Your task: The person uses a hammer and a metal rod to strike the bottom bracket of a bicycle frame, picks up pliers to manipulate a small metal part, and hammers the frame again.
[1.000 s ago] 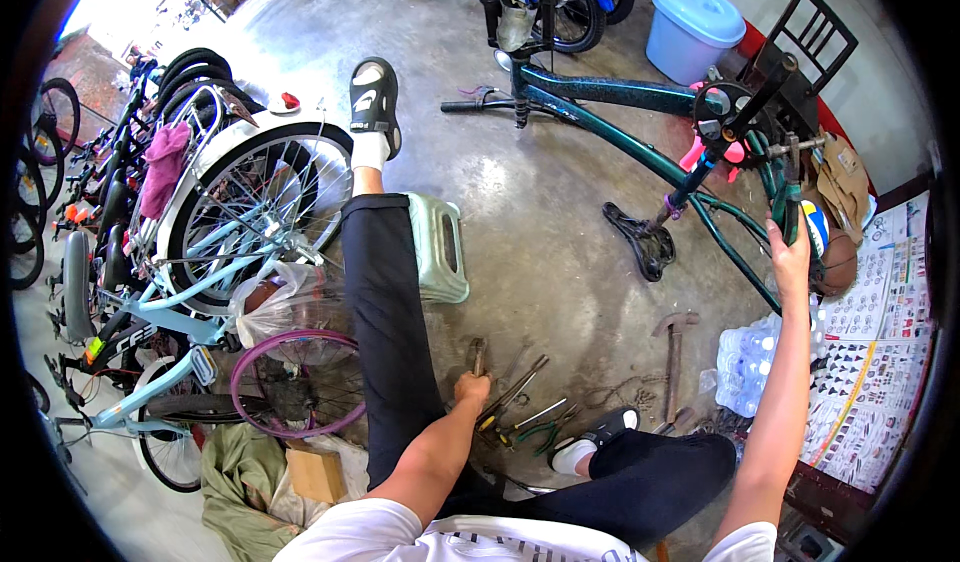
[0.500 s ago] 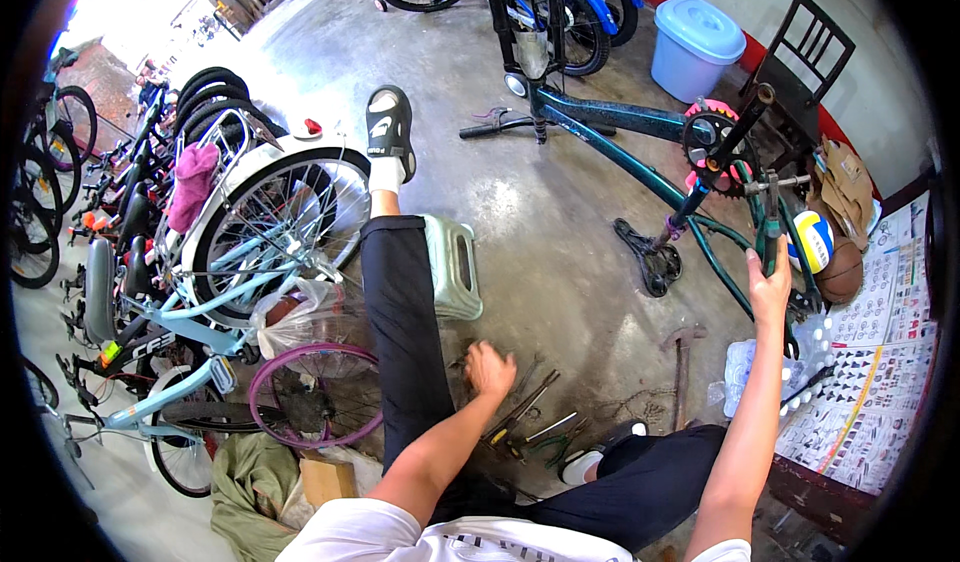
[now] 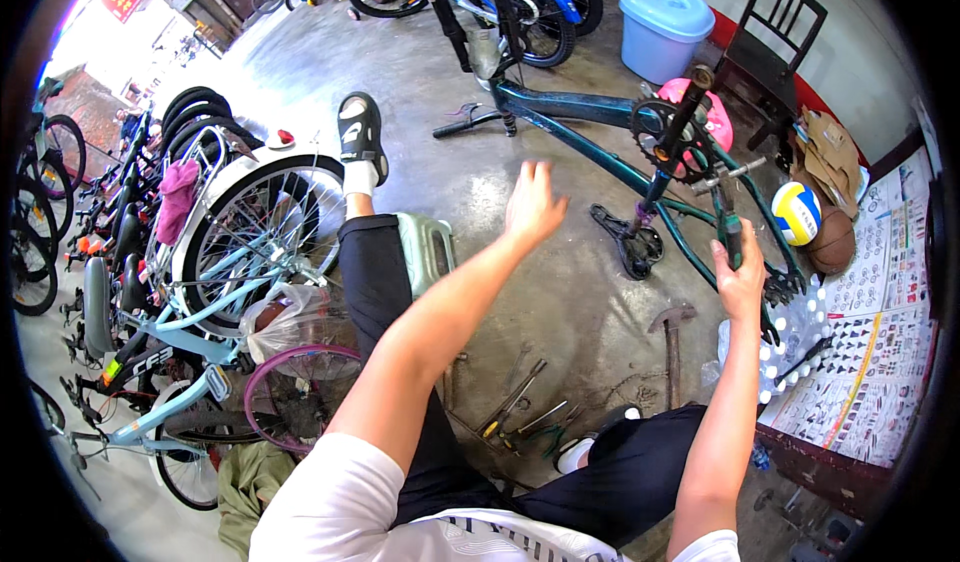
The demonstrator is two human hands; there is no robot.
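A dark teal bicycle frame (image 3: 590,137) without wheels stands upside down before me, its handlebar (image 3: 470,122) on the floor. My right hand (image 3: 741,277) is wrapped round the dark green handle of a hand tool (image 3: 733,232). The tool's metal head, with a silver rod (image 3: 728,175) across it, is beside the frame's crank area; whether it grips the frame I cannot tell. Left of the frame, my left hand (image 3: 535,207) is raised over the floor, fingers stretched away from me and thumb apart, nothing visible in it. A chainring (image 3: 665,137) and a pedal (image 3: 628,242) are on the frame.
A hammer (image 3: 672,352) and several hand tools (image 3: 515,397) lie on the floor near my legs. A light green stool (image 3: 428,252) stands by my left leg. Parked bicycles (image 3: 200,312) crowd the left. Balls (image 3: 797,214) and bottles (image 3: 785,347) are at right.
My left hand has moved up and forward from near the floor tools toward the frame. The right hand still holds the green-handled tool. The view has shifted slightly.
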